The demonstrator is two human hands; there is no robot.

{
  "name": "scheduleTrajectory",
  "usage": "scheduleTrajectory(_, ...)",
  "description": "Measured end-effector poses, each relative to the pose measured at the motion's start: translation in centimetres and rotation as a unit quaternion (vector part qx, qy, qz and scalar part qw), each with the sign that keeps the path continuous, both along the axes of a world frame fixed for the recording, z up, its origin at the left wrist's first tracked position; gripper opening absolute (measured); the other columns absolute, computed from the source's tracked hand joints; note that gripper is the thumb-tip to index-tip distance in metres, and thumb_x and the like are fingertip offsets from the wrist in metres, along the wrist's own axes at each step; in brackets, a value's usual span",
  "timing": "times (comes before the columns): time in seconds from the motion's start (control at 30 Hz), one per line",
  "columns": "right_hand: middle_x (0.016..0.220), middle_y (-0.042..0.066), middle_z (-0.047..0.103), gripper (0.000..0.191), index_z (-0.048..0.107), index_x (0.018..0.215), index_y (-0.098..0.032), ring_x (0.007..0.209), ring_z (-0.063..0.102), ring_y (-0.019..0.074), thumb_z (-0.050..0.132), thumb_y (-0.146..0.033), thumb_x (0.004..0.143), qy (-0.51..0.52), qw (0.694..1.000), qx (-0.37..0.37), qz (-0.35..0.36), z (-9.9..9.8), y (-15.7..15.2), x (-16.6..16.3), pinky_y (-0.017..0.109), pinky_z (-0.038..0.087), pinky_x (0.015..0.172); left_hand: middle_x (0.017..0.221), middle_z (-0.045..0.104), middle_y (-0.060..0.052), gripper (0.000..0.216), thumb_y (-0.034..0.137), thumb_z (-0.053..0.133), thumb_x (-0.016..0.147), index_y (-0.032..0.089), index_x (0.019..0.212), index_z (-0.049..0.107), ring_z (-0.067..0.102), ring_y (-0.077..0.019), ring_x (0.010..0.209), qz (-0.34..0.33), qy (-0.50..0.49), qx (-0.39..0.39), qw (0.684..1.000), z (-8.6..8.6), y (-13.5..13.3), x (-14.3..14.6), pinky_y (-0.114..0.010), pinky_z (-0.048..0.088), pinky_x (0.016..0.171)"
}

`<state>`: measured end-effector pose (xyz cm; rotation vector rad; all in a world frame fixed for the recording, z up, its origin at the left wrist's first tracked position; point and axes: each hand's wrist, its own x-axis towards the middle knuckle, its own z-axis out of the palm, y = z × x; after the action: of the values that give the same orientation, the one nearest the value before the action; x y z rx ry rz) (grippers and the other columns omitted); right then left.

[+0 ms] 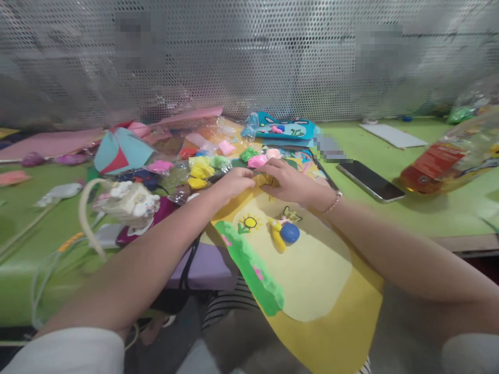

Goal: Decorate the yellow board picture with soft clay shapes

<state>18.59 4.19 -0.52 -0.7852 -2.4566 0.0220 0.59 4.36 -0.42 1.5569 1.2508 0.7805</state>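
A yellow paper craft sheet [339, 332] slopes from the table's edge down toward my lap. It carries a paler cream panel, a green clay strip [253, 275] with pink bits, a yellow clay sun [250, 223], and a snail-like figure with a blue clay ball [290, 233]. At the sheet's far end my left hand [237, 182] is closed, fingertips pressed together. My right hand [286, 181] arches beside it with bent fingers meeting near the left ones. Whatever lies between the fingertips is hidden.
Bagged clay lumps [200, 170] in several colours lie beyond my hands, near a blue craft sheet [286, 127]. To the right are a phone [370, 180] and a tilted drink bottle [436, 163]. Cables and a decorated white box [130, 205] sit left. A perforated metal panel [249, 57] stands behind.
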Motion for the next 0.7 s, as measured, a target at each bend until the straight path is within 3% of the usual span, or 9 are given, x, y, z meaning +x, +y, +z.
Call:
scheduleTrajectory(0.13, 0.098, 0.012, 0.058, 0.023, 0.064, 0.099, -0.015, 0.095, 0.055, 0.0231, 0.05, -0.016, 0.08, 0.056, 0.998, -0.015, 0.026, 0.2, 0.5, 0.4, 0.041, 0.048, 0.084, 0.064, 0.06, 0.002, 0.018, 0.014, 0.054, 0.053, 0.016, 0.068, 0.063, 0.054, -0.0131, 0.063, 0.017, -0.005, 0.003, 1.0, 0.1, 0.0, 0.1, -0.026, 0.041, 0.062)
scheduleTrajectory(0.3, 0.094, 0.009, 0.059, 0.026, 0.07, 0.081, -0.018, 0.093, 0.056, 0.0212, 0.047, -0.008, 0.073, 0.081, 0.993, -0.061, 0.054, 0.6, 0.8, 1.2, 0.041, 0.047, 0.086, 0.063, 0.06, 0.003, 0.019, 0.015, 0.057, 0.053, 0.018, 0.069, 0.065, 0.053, -0.0131, 0.062, 0.034, 0.01, 0.004, 0.999, 0.1, 0.0, 0.1, -0.025, 0.04, 0.06)
scheduleTrajectory(0.53, 0.095, 0.006, 0.063, 0.028, 0.073, 0.076, -0.019, 0.09, 0.059, 0.0196, 0.049, -0.007, 0.07, 0.088, 0.986, -0.135, 0.05, 0.6, 1.0, 1.5, 0.038, 0.048, 0.086, 0.068, 0.062, 0.003, 0.022, 0.016, 0.058, 0.052, 0.018, 0.073, 0.065, 0.055, -0.0144, 0.067, 0.049, 0.01, -0.001, 0.999, 0.2, -0.1, 0.2, -0.026, 0.042, 0.064)
scheduleTrajectory(0.7, 0.094, 0.007, 0.063, 0.029, 0.073, 0.078, -0.019, 0.09, 0.059, 0.0193, 0.049, -0.006, 0.069, 0.084, 0.987, -0.124, 0.05, 0.6, 1.1, 1.5, 0.037, 0.048, 0.085, 0.069, 0.062, 0.003, 0.022, 0.017, 0.058, 0.052, 0.019, 0.073, 0.065, 0.055, -0.0146, 0.068, 0.053, 0.009, 0.001, 0.999, 0.1, 0.0, 0.2, -0.026, 0.042, 0.065)
